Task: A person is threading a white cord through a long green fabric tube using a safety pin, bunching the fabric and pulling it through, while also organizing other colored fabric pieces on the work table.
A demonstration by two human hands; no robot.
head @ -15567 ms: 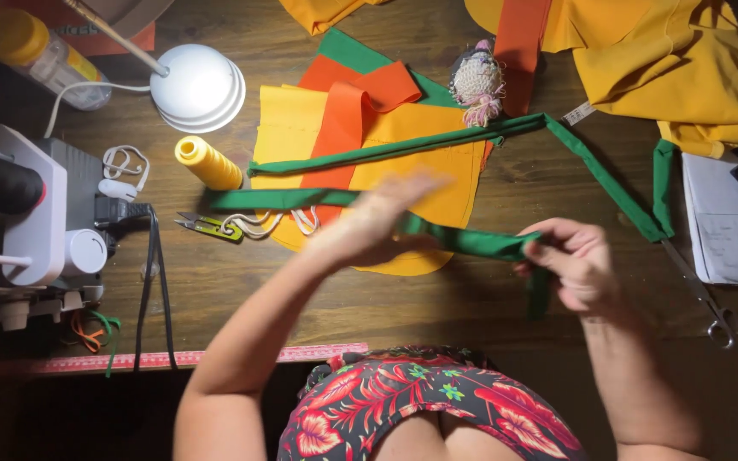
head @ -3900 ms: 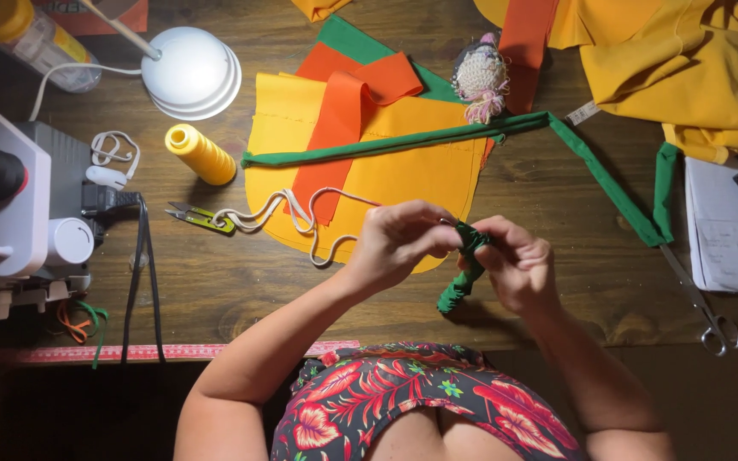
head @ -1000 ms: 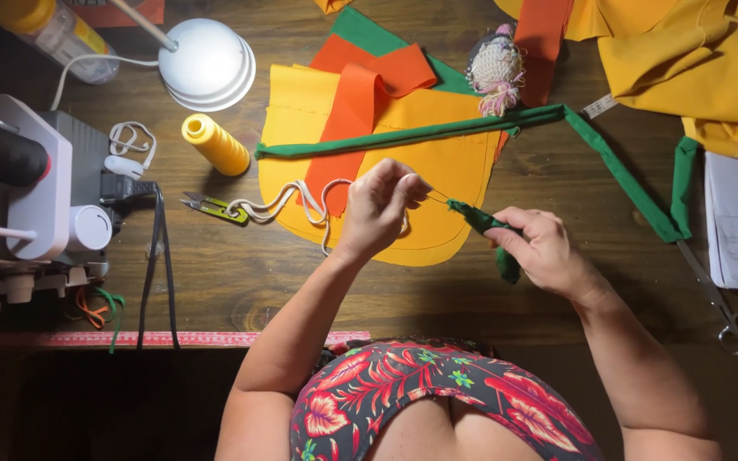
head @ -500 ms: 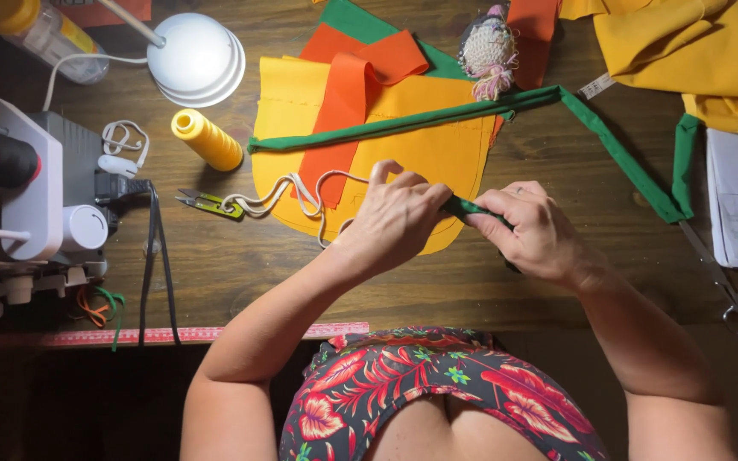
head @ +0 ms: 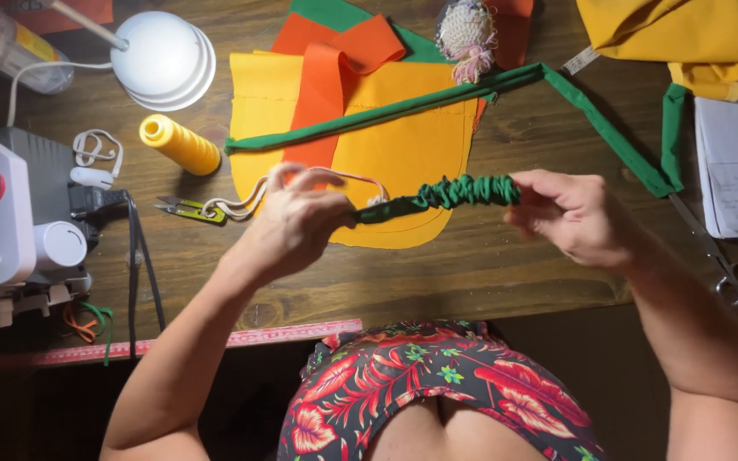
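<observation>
My left hand (head: 296,224) pinches the flat end of a narrow green fabric tube (head: 437,195) over the wooden table (head: 471,273). My right hand (head: 578,213) grips the other end, where the green fabric is bunched into tight gathers. A white elastic cord (head: 245,201) loops out from under my left hand toward the small snips. A long flat green fabric strip (head: 386,111) lies across the yellow fabric piece (head: 386,158) behind both hands and bends round to the right.
Orange fabric strips (head: 326,81), a yellow thread spool (head: 179,145), small snips (head: 183,209), a white lamp (head: 162,60) and a sewing machine (head: 10,213) stand left. Scissors (head: 723,265), paper (head: 736,171) and yellow cloth (head: 685,34) lie right. A pink ruler (head: 284,333) lines the edge.
My hands have drawn apart, and the green tube now stretches between them with its gathers bunched near my right hand.
</observation>
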